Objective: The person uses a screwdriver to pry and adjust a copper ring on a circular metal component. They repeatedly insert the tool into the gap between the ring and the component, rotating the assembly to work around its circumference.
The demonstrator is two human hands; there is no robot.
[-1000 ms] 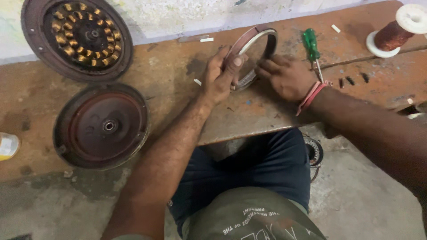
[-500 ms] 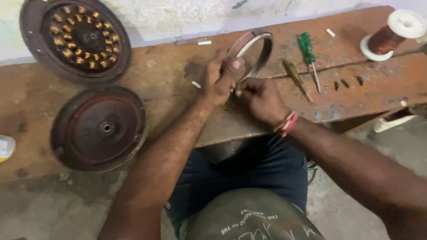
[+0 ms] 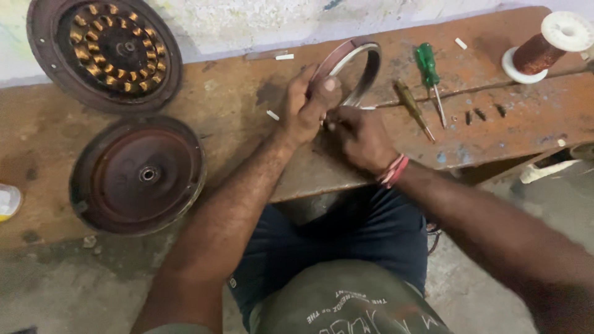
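— So, what have the hands got?

— The left hand (image 3: 307, 106) is closed around the near edge of the ring (image 3: 356, 68), thumb up on its rim, holding it tilted on edge on the bench (image 3: 247, 117). The right hand (image 3: 359, 137) is curled just beside it, fingertips pinched low at the ring's rim, touching the left hand. Whether it pinches something small I cannot tell; the left hand hides that spot.

— Where is the ring on the bench?

— Toward the far edge, about the middle, near the wall (image 3: 247, 25). Its far arc stands clear; the near arc is behind the two hands.

— What lies around it?

— Right of the ring, a green screwdriver (image 3: 428, 74) and a yellowish screwdriver (image 3: 411, 106) lie side by side, tips pointing toward the person. Beyond them, a few small dark screws (image 3: 482, 114), then a spool (image 3: 544, 46) of copper wire at the far right corner. Small white bits (image 3: 273, 115) lie left of the hands, another by the wall and one near the spool.

— And on the left?

— Two round parts, well apart from the hands: a stator (image 3: 108, 49) with copper coils in a ring, leaning by the wall, and a rusty cover (image 3: 137, 175) lying flat nearer the person. A pale object (image 3: 7, 201) shows at the left edge, cut off.

— Anything else?

— The right wrist wears a red band (image 3: 393, 171).
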